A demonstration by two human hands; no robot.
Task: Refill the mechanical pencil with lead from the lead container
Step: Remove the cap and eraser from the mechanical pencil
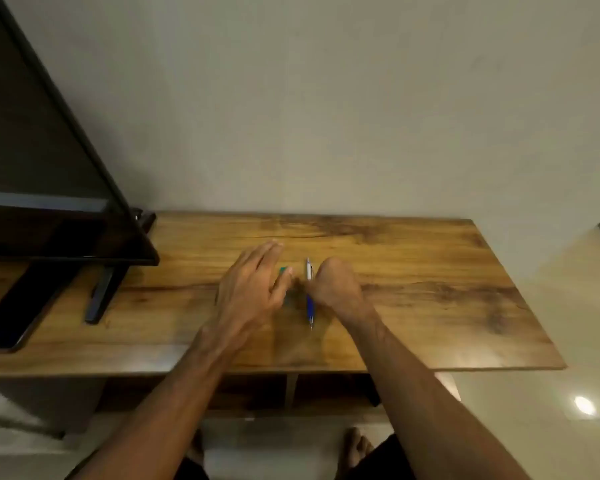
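On desk (413, 306): 2 hands, 1 pencil (309, 296).

1. A wooden table (413, 306) with dark grain streaks is set against a plain pale wall (326, 98).
2. A dark monitor (42, 168) is seen at the far left, well apart from the grip, tilted on its stand (99, 296).
3. A flat black device (18, 310) is laid on the table's left edge.
4. A glossy floor (551, 410) with a bright light reflection (584, 405) is seen lower right.
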